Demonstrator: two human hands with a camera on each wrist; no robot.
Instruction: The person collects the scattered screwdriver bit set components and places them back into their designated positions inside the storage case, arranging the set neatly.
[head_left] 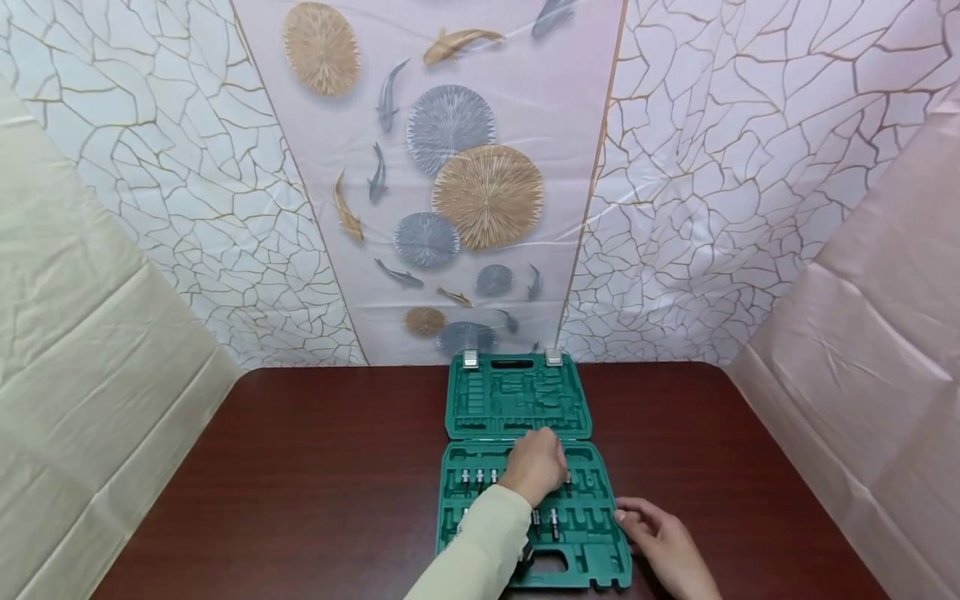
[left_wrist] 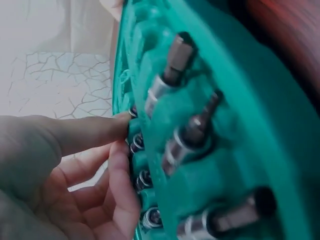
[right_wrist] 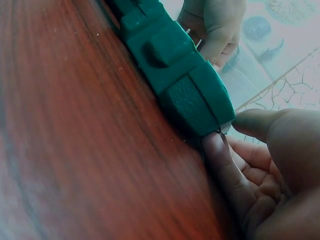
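Observation:
A green plastic tool case (head_left: 600, 567) lies unfolded on the table, its lid (head_left: 468, 421) leaning back. Several metal bit sockets (head_left: 554, 523) sit in rows in its moulded slots; the left arm covers some. Over the upper row, my left hand (head_left: 534, 465) pinches a bit socket (left_wrist: 133, 111) between thumb and fingers; most of that piece is hidden. More bit sockets, one with a hex tip (left_wrist: 180, 55), stand nearby in the left wrist view. My right hand (head_left: 663, 542) grips the case's right edge, thumb and fingers at its corner (right_wrist: 220, 107) in the right wrist view.
The dark red-brown table (head_left: 315, 483) extends to both sides of the case. Behind it hangs a patterned cloth (head_left: 480, 275) with fish and round shapes. Pale cloth hangs at the left (head_left: 90, 333) and right (head_left: 862, 333).

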